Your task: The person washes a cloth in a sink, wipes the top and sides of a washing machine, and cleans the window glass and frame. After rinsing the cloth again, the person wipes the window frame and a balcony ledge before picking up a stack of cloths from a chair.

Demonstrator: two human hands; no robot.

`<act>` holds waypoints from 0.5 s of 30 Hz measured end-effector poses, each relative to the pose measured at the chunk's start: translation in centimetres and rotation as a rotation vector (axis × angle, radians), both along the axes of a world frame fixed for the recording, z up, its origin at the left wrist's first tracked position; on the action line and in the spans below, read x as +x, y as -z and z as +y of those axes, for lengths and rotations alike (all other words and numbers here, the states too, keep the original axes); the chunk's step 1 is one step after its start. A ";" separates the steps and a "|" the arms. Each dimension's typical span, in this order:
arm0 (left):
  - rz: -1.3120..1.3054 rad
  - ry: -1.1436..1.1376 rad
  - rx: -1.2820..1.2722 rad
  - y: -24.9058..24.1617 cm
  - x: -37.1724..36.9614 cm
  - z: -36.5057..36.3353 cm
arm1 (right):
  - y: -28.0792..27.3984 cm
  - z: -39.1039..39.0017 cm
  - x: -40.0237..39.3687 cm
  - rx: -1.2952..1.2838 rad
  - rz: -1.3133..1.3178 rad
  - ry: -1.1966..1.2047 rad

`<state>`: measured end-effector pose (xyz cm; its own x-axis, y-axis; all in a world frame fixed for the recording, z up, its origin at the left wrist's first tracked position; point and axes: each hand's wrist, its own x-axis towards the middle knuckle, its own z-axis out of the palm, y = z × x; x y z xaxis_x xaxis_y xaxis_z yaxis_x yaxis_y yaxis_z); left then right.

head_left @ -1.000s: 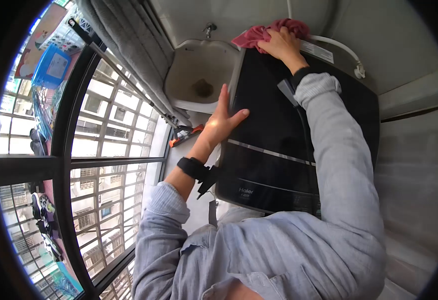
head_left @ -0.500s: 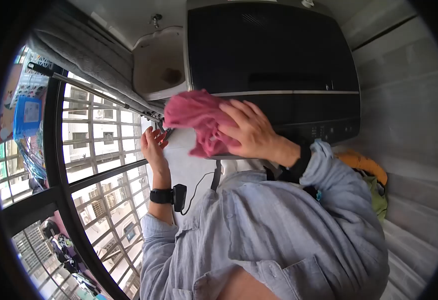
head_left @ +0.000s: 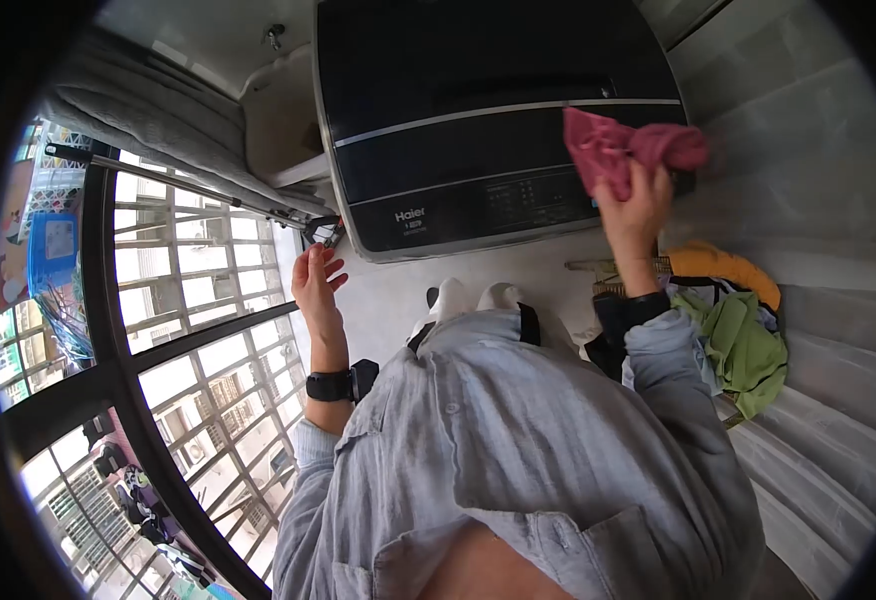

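Observation:
A crumpled pink cloth (head_left: 606,145) is gripped in my right hand (head_left: 638,205), over the front right part of a black washing machine (head_left: 428,165). The cloth hangs over the machine's control panel and hides some of it. My left hand (head_left: 318,275) is raised on the left side, near the window bars, with its fingers apart and slightly curled and nothing in them. The machine's lid (head_left: 478,50) is down.
A basket (head_left: 613,278) heaped with clothes, among them a green garment (head_left: 743,345) and an orange one (head_left: 723,270), stands at the right. Left of the machine is a sink (head_left: 283,125). A long pole (head_left: 178,182) leans along the barred window (head_left: 203,330).
My right hand has carried the pink cloth from the machine's left front across to its right end. My left hand stays near the window. The view has shifted, showing more floor and the basket.

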<state>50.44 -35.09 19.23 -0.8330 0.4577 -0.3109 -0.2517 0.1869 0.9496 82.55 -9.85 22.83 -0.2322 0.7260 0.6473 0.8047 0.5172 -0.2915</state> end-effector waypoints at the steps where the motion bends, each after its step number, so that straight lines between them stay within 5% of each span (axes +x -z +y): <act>1: 0.023 -0.018 -0.003 0.2 0.7 -0.2 | -1.0 -1.9 -1.9 -0.063 0.000 -0.110; 7: 0.196 -0.013 0.018 -0.9 6.1 2.1 | -0.1 -5.8 -6.4 -0.072 0.077 -0.747; 10: 0.161 -0.079 -0.047 -1.3 7.5 0.8 | 0.2 -3.3 -0.7 -0.022 -0.003 -0.704; 15: 0.105 -0.224 -0.147 -1.3 9.6 -4.7 | 3.2 4.4 11.9 0.025 0.070 -0.270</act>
